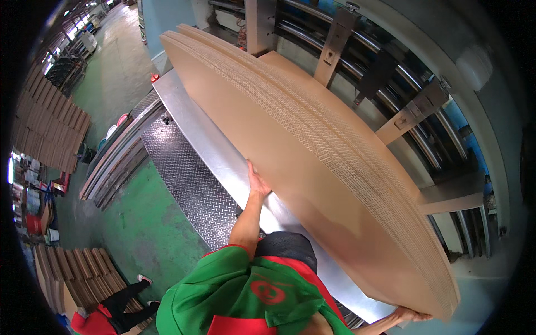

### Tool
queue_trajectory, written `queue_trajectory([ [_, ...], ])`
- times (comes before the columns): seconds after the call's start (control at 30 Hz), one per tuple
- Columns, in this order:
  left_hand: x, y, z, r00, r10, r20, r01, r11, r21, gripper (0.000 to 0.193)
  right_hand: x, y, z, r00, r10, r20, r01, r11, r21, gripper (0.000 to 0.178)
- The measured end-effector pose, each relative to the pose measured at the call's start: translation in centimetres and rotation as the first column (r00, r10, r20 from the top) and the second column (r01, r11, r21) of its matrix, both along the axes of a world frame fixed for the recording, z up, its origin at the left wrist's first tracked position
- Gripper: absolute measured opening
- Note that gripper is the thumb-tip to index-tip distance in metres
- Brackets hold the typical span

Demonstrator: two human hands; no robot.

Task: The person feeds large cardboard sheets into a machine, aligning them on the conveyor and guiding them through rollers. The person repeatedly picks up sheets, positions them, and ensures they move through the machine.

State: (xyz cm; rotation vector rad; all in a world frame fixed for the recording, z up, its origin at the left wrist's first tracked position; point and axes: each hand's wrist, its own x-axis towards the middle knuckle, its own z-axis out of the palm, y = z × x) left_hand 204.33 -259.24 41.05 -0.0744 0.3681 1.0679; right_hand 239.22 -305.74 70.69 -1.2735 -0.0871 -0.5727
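Observation:
A thick stack of brown corrugated cardboard sheets [312, 167] stands on its long edge and leans, its fluted edges facing up. At the middle of its lower edge is my left hand [259, 183], the thumb pointing up and the fingers partly hidden at the board's edge. My right hand [412, 315] grips the near right lower corner, its fingers curled around the edge and partly out of sight. Beneath the stack lies a smooth metal table [215, 151]. Another flat cardboard sheet [312, 84] lies behind the stack, against the machine.
A machine with metal rollers [413, 75] and upright metal brackets [336, 42] stands behind the stack. Left of the table is a diamond-plate step [192, 181]. Stacked cardboard [50, 120] stands far left. At lower left a person in red [111, 315] is beside more cardboard piles [78, 271].

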Motion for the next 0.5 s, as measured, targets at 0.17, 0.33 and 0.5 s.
queue_trajectory([
  [0.17, -0.1, -1.1, -0.3, 0.993, 0.056, -0.104, -0.058, 0.998, -0.013, 0.093, 1.4, 2.3, -1.8, 0.977, 0.136, -0.162, -0.14, 0.99, -0.016, 0.076],
  [0.33, 1.7, -1.9, 0.8, 0.981, 0.077, -0.18, -0.088, 0.995, -0.052, 0.083, 5.4, 3.4, -3.1, 0.885, 0.35, -0.305, -0.357, 0.933, 0.034, 0.083],
  [0.5, 3.4, -1.8, 1.4, 0.969, 0.014, -0.246, -0.025, 0.999, -0.043, 0.083, 11.6, 4.7, -6.5, 0.813, 0.407, -0.418, -0.481, 0.872, -0.087, 0.084],
])
